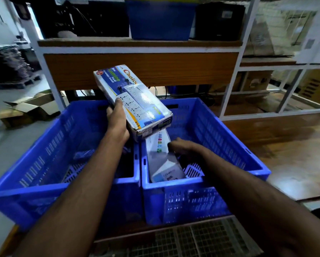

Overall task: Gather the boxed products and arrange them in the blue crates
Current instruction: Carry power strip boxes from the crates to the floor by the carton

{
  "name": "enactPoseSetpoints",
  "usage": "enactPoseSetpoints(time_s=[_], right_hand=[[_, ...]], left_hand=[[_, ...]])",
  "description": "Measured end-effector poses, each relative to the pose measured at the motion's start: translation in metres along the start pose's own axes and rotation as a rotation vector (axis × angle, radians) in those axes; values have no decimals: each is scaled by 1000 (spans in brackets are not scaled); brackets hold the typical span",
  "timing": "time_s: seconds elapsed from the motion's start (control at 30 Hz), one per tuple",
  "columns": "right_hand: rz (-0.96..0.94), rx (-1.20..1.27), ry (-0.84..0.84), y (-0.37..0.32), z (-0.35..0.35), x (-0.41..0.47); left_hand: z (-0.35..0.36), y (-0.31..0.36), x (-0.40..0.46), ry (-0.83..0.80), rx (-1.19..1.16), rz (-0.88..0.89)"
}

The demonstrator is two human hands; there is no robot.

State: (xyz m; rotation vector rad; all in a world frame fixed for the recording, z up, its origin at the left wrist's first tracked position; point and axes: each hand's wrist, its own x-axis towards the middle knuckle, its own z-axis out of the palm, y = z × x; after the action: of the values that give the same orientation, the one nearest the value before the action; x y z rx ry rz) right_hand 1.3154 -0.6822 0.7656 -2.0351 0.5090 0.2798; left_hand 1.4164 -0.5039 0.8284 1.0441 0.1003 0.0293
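You have two bright blue crates, the left crate (pixel 44 154) and the right crate (pixel 220 145), both with slotted lattice walls. The held box (pixel 135 101) at centre frame is white with blue and yellow bands and red lettering. The box in the right crate (pixel 162 160) is white and pale blue with small coloured squares.

Two blue crates (pixel 137 182) sit touching side by side on a wooden bench (pixel 294 145).

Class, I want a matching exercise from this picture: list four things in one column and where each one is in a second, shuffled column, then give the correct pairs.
Things
1. Choice power strip box
2. white box
3. flattened cardboard carton
4. blue tub

Places
A. on the shelf above the crates
B. lying inside the right blue crate
C. on the floor at left
D. held up in the left hand

Pairs: 1-D, 2-B, 3-C, 4-A
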Motion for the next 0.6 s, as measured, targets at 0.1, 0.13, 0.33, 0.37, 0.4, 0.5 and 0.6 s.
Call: enactPoseSetpoints(time_s=[0.1,0.13,0.33,0.37,0.4,0.5,0.6], right_hand=[[136,-224,-165,17,5,16],[141,-253,-173,19,5,17],[-70,-621,298,6,-15,5],[-73,-561,367,5,-20,5],[-94,-449,425,4,-24,3],[-253,264,445,-10,-27,-12],[-289,766,57,-16,-28,-26]], left_hand=[[-1,2,0,-38,6,-16],[1,4,-3,-63,6,-15],[15,-10,-19,-114,41,-48],[16,-11,-20,-111,41,-50],[17,-12,-21,-108,40,-57],[18,-11,-18,-118,31,-48],[24,-13,-25,-157,61,-24]])
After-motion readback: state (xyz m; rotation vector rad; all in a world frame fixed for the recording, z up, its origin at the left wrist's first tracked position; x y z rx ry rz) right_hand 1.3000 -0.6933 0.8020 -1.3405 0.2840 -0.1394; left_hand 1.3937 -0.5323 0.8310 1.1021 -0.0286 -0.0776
